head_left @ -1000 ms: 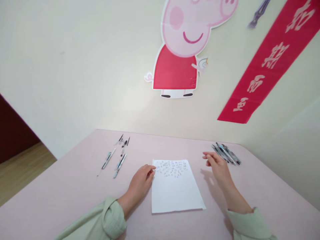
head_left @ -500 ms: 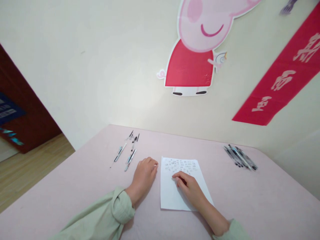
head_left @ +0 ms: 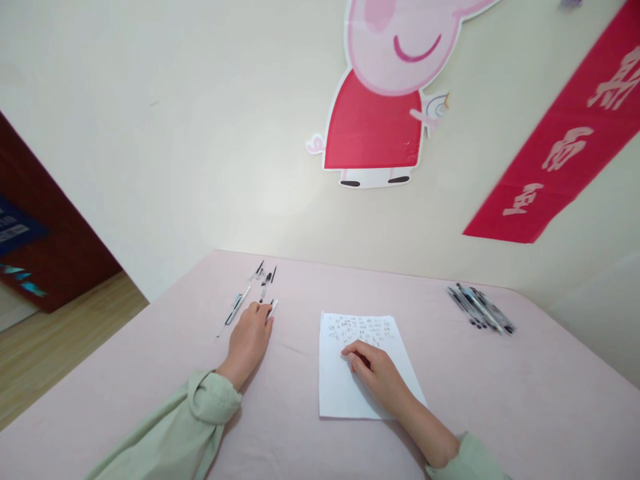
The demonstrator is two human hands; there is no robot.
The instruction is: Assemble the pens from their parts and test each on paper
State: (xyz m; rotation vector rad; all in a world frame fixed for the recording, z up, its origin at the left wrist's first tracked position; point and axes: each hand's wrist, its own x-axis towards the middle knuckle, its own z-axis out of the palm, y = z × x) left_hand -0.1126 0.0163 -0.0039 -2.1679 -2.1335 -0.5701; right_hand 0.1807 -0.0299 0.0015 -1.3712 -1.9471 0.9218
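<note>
My left hand (head_left: pixel 251 335) is at the left of the table, its fingers closed over a white and black pen (head_left: pixel 273 309); only the pen's far end shows past the fingertips. To the left of that hand lies a second pen (head_left: pixel 238 305) with a light blue part. On the sheet of paper (head_left: pixel 345 393), which has rows of small dark handwriting across its upper half, my right hand (head_left: pixel 377 373) rests with curled fingers. Thumb and forefinger are drawn together just below the writing, and no pen shows in them.
Small black and clear pen parts (head_left: pixel 265 275) lie at the back left of the pink tablecloth (head_left: pixel 290 440). A pile of several pens (head_left: pixel 481 309) is at the back right. Behind the table rises a wall with a cartoon pig sticker (head_left: pixel 373 127) and a red banner (head_left: pixel 550 153).
My left hand has moved left from beside the paper onto the nearer pen, covering most of it. My right hand stays on the paper. The view has shifted slightly.
</note>
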